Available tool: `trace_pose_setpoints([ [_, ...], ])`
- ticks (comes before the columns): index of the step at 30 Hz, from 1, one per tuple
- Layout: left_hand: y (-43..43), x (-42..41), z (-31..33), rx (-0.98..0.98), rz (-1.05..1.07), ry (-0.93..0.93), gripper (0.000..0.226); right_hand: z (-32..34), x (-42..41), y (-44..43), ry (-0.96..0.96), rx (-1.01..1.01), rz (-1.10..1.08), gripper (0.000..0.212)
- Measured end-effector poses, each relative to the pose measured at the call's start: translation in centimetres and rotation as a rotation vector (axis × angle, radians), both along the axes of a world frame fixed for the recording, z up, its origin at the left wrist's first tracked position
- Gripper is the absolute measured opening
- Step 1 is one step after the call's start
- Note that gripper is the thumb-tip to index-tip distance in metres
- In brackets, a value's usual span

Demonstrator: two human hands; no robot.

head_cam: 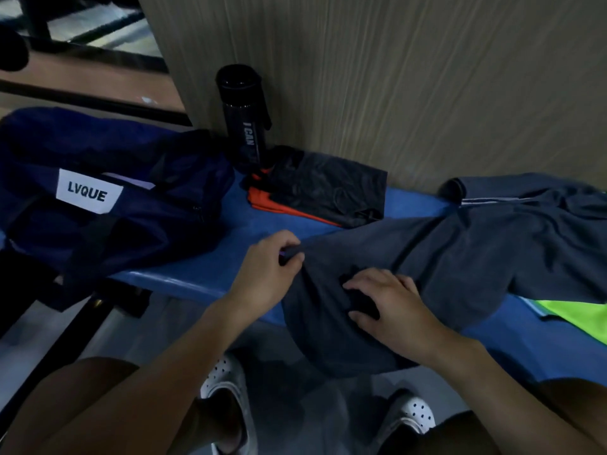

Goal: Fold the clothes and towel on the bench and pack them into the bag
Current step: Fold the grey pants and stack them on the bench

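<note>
Grey garment (460, 257) lies lengthwise along bench (236, 221), left hand (272, 261) pinching its end.

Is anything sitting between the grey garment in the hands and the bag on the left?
Nothing visible does. Only bare blue bench lies between the grey garment and the bag. The folded black-and-orange garment and the bottle sit farther back by the wall, off the direct path.

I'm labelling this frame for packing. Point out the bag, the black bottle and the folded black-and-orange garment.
bag (147, 231): head view, navy side panel right of its label.
black bottle (241, 113): head view, middle of its body.
folded black-and-orange garment (328, 188): head view, black top face.
</note>
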State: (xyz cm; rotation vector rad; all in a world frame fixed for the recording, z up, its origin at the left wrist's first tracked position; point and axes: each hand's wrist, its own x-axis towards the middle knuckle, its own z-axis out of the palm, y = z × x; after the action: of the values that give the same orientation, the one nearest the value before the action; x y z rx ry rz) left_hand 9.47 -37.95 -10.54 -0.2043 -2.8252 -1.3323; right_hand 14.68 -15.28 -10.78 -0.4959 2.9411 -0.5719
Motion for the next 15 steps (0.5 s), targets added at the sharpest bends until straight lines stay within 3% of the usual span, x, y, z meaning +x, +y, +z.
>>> trace_pose_setpoints([
  [5,0.4,0.2,1.7,0.106,0.021,-0.011,0.022,-0.3,0.0,1.3,0.123,-0.003,-0.052,0.016],
  [8,1.1,1.1,1.9,0.233,-0.141,-0.042,0.024,-0.2,-0.2,1.5,0.201,-0.198,-0.104,0.038],
  [12,1.9,3.1,1.8,0.267,-0.384,-0.141,0.027,0.6,-0.7,0.9,0.078,-0.452,-0.072,0.071],
  [13,1.9,3.4,1.8,0.263,-0.407,-0.159,0.025,0.6,-0.8,0.9,0.057,-0.430,-0.048,0.069],
  [15,1.9,3.5,1.8,0.274,-0.418,-0.171,0.019,0.2,-0.8,0.7,0.089,-0.319,-0.019,0.045],
])
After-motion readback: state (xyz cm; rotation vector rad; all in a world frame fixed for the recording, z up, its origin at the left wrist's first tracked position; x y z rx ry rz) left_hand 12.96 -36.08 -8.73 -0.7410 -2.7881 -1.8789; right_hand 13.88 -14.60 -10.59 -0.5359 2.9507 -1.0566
